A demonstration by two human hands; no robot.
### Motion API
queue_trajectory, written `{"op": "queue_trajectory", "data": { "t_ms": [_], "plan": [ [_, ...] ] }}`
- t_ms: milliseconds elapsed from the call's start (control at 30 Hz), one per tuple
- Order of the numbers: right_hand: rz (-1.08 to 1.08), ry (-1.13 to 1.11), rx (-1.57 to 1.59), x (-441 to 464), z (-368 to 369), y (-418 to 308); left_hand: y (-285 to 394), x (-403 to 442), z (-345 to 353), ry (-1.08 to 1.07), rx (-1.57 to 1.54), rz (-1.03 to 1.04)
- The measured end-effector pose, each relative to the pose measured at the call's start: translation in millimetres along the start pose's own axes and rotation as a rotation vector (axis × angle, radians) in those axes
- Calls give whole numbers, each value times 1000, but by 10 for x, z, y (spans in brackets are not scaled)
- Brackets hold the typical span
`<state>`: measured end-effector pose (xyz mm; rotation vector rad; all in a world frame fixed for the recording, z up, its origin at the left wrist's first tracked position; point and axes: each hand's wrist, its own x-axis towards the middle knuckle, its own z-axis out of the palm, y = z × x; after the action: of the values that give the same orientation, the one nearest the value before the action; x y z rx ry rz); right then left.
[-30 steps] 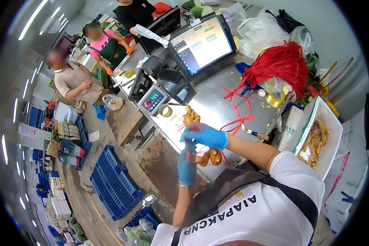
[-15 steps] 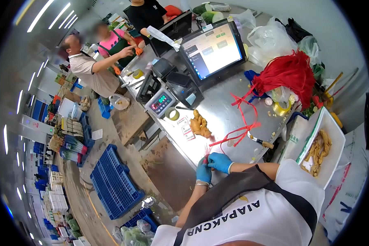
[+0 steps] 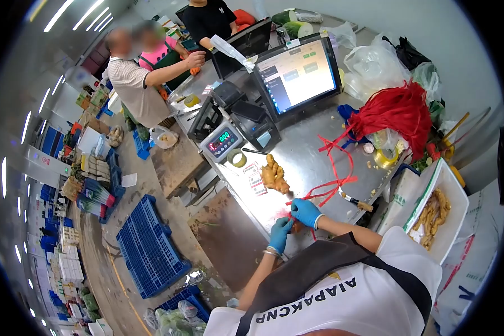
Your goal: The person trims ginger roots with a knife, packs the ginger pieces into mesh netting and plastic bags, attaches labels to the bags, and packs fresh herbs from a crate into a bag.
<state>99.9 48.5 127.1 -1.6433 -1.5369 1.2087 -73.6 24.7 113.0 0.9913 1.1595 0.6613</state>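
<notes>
My left hand (image 3: 279, 234), in a blue glove, is closed on a thin red strip (image 3: 290, 216) at the near edge of the metal table. Beside it, my right hand (image 3: 306, 213), also gloved in blue, pinches the same red material from above. Pale reddish netting seems to spread just beyond the fingers, though glare blurs it. Under the hands is a small brownish-red shape I cannot make out. A knobbly piece of ginger (image 3: 274, 175) lies just beyond, near printed labels (image 3: 256, 179). Loose red straps (image 3: 336, 182) trail over the tabletop to the right.
A scale (image 3: 221, 140), a tape roll (image 3: 237, 158) and a monitor (image 3: 298, 73) stand across the table. A knife (image 3: 357, 203) lies at right, near a white box (image 3: 459, 210) holding ginger. Red netting (image 3: 395, 115) is heaped behind. Several people stand at the far end.
My hands have moved slightly apart, the right one upward and away from the left, drawing the red strip between them. The person in the light shirt has shifted right, arm still stretched out.
</notes>
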Motion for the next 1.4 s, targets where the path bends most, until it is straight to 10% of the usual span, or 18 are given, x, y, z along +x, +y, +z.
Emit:
{"op": "queue_trajectory", "data": {
  "t_ms": [167, 300, 467, 600, 633, 733, 800, 933, 1167, 1400],
  "plan": [
    [-139, -169, -358, 92, 29, 130, -7, 37, -173, -164, 170, 40],
    [325, -375, 426, -4, 3, -12, -208, 124, -165, -3, 106, 84],
    [23, -218, 343, -45, 82, 74, -133, 68, -82, 13, 219, 166],
    [66, -205, 526, -77, 162, 169, -466, 278, -153, 179, -738, -148],
    [-248, -194, 366, -115, 249, 314, -468, 300, -221, 124, -811, -172],
    [80, -573, 806, -273, 259, 220, -471, 216, -241, 46, -831, -205],
    [197, -448, 436, -291, 139, 87, -563, 223, -291, 90, -671, -146],
    [46, -340, -284, -218, -111, -145, -46, 0, -83, 49, -482, -99],
    [-657, -80, -275, -399, -191, -212, 9, -93, 13, 120, -495, -116],
    [-756, -24, -214, -340, -321, -810, 446, -163, 142, 451, -120, 213]
  ]
}}
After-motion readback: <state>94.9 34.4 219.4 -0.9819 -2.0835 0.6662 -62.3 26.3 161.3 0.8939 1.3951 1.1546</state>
